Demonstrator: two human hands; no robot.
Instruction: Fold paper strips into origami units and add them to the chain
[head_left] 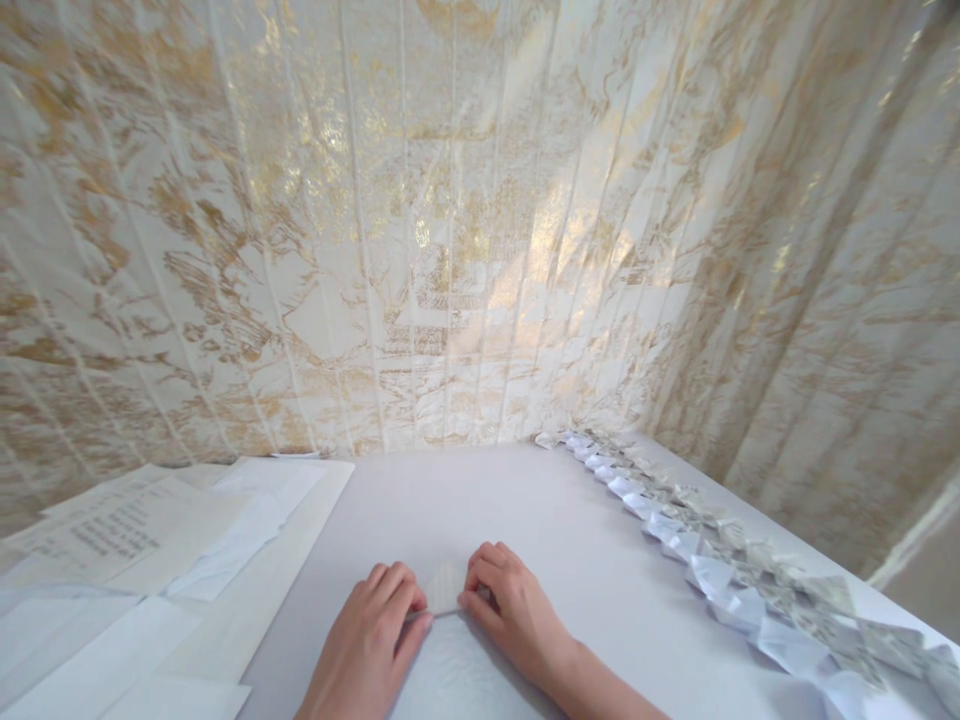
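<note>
A pale sheet of paper (459,668) lies on the white table, its far edge raised into a narrow fold between my hands. My left hand (375,625) pinches the left end of that fold with thumb and fingertips. At the right end, my right hand (514,605) grips it the same way, fingers curled. Beyond the fold, a small whitish patch shows between the hands; whether it belongs to the same sheet I cannot tell. The sheet's near part runs out of view at the bottom.
Overlapping loose papers (112,530), some with writing, cover the table's left side. Rows of folded paper pieces (712,575), white and printed grey, run along the right edge of the table (450,500). A gold-patterned curtain (420,250) hangs behind and to the right.
</note>
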